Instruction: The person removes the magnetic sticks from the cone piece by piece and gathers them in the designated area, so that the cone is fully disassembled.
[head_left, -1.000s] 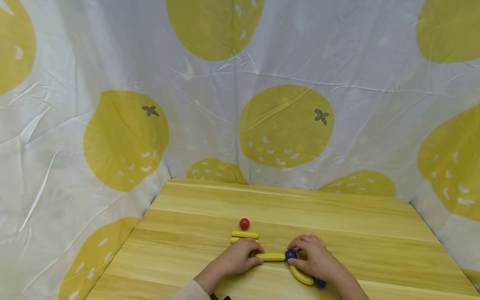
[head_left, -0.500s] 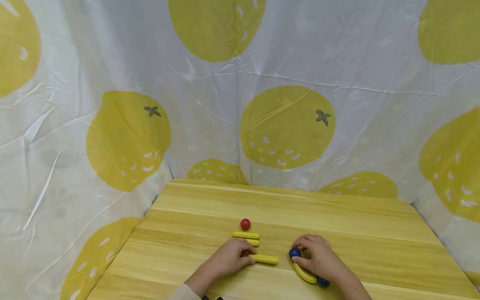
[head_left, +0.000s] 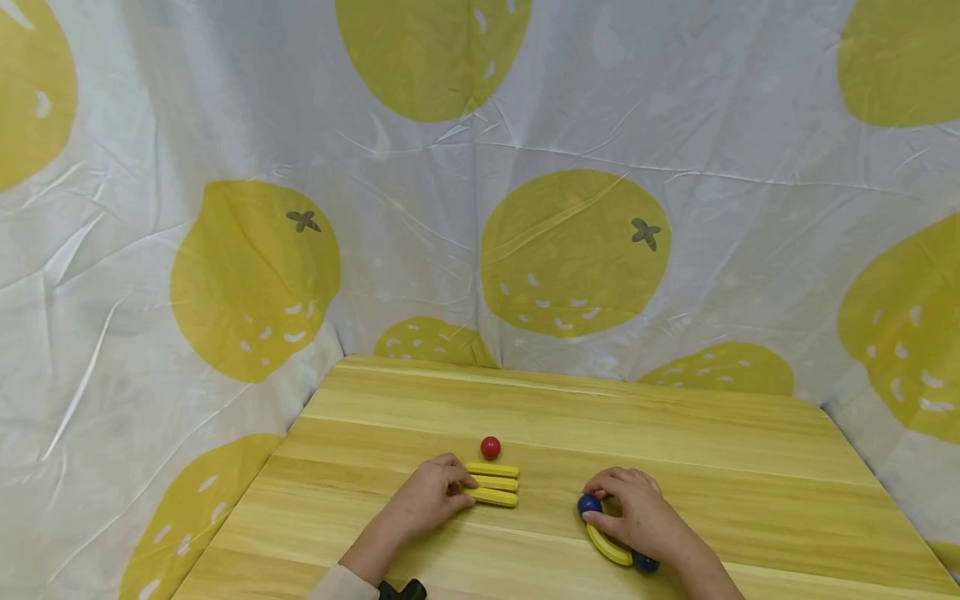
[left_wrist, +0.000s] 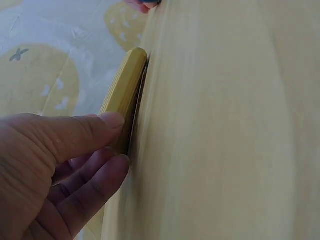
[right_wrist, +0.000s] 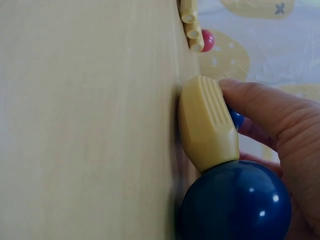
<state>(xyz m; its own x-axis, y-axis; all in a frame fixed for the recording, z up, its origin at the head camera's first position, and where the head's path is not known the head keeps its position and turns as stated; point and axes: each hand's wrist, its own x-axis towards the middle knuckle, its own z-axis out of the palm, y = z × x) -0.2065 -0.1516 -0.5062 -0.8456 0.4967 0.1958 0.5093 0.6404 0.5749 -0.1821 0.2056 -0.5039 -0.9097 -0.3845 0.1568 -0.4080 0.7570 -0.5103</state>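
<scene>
My left hand (head_left: 426, 500) pinches the left end of a straight yellow stick (head_left: 497, 498), as the left wrist view also shows. This stick lies alongside two similar yellow sticks (head_left: 501, 471), all about parallel. Just beyond them sits a red ball (head_left: 491, 448). On the right, my right hand (head_left: 639, 515) holds a blue ball (head_left: 589, 505) between thumb and fingers. A curved yellow stick (head_left: 606, 547) runs from that ball to a second blue ball (head_left: 646, 563), partly under the hand. Up close in the right wrist view, this second ball (right_wrist: 235, 205) touches the curved stick's end.
The wooden table (head_left: 675, 442) carries all the pieces. Behind and to the left hangs a white cloth (head_left: 405, 250) printed with yellow fruit. A dark object (head_left: 403, 590) shows by the left sleeve at the lower edge.
My left hand has pulled the straight yellow stick off the blue ball and moved it left, beside the other two sticks. My right hand has stayed almost still with its piece.
</scene>
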